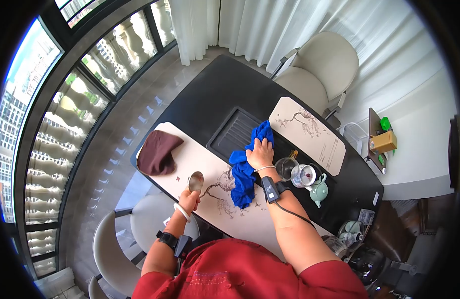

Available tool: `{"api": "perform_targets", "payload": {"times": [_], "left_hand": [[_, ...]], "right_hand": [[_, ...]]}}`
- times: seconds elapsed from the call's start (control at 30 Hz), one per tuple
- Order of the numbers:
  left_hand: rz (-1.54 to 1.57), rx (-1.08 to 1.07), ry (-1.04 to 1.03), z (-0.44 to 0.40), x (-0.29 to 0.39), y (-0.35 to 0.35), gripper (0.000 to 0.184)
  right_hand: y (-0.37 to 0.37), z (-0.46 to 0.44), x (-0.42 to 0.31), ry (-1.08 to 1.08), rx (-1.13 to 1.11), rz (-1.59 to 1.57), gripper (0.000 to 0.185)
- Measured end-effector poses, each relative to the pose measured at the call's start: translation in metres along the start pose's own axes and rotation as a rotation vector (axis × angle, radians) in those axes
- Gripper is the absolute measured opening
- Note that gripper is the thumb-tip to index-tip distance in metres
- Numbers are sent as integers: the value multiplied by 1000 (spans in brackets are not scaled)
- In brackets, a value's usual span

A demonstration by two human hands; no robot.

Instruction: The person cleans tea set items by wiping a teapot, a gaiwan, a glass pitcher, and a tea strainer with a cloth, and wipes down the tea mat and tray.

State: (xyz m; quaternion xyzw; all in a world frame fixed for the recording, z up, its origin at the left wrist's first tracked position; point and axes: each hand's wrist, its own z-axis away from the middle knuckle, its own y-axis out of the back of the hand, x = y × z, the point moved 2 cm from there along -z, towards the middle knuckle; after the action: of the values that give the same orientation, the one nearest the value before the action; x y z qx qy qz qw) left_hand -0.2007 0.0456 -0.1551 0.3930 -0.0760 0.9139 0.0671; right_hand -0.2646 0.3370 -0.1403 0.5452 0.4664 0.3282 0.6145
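My left hand (190, 200) is closed around a small, shiny, round cup (195, 180), its mouth tilted toward me. Below it lies a cream mat (250, 229) printed with a blossom branch. A crumpled blue cloth (243, 182) spreads from this mat onto the black table. My right hand (261, 155) grips the cloth's upper part from above, near a ribbed black tray (231, 130). To the left of my left hand, a folded brown cloth (159, 152) rests on the mat.
Right of my right forearm stand a glass pitcher (285, 169), a lidded glass pot (303, 176) and a pale green teapot (318, 191). A second printed mat (304, 130) lies beyond. Chairs (329, 60) flank the table; more glassware (350, 231) sits at lower right.
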Motion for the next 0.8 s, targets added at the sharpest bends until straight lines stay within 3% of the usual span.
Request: {"api": "perform_targets", "payload": {"times": [0.07,0.13,0.27,0.43,0.53,0.63,0.73,0.8], "left_hand": [[-41,1,-48,-8,-3,-1,9],[-3,4,-69,-12,-5,0,17],[58,-1,-32,-13,-3,1,17],[7,-8,-50,-12,-4,3,18],[23,8,-62,-8,4,0,17],[15,25,-64,-4,3,-2,17],[16,16,-42,-7,5,-3,19],[38,2,-31,-6,2,-2,21]], "right_hand": [[-6,-12,-3,31,-6,-20,50],[-10,-23,-12,66,-23,-35,47],[-30,-72,-38,479,72,-165,39],[12,-102,-27,330,-330,-51,45],[20,-100,22,159,-525,47,49],[21,-99,73,194,-864,284,52],[48,-87,70,59,-827,387,51],[38,-90,66,82,-824,368,49]]}}
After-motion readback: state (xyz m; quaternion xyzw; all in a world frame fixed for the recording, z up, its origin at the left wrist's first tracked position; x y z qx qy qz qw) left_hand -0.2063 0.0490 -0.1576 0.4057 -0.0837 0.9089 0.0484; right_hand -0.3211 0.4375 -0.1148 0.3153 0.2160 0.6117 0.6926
